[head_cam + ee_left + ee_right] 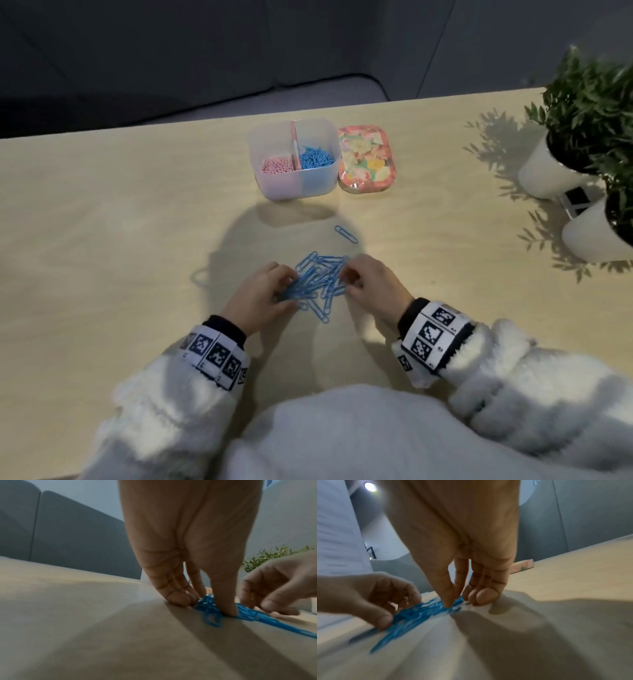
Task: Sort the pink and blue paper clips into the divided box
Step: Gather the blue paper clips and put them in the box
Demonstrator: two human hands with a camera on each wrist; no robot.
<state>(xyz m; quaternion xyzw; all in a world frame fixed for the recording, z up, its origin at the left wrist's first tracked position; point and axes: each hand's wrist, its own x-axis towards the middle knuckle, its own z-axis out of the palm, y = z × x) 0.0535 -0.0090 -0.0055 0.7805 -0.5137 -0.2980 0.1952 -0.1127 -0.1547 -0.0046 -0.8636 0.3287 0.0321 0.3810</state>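
Note:
A heap of blue paper clips (318,279) lies on the table in front of me. My left hand (286,289) holds its left side, thumb pressed onto the clips (211,605) and fingers (178,599) closed in beside them. My right hand (347,279) pinches the heap's right side between thumb and forefinger (462,601). One stray blue clip (346,234) lies farther back. The translucent divided box (274,186) stands beyond, pink clips (277,166) in its left half and blue clips (317,157) in its right.
A floral tin lid (366,164) lies against the box's right side. Two potted plants in white pots (548,174) stand at the table's right edge. The table's far edge (137,128) runs behind the box, with a dark sofa past it.

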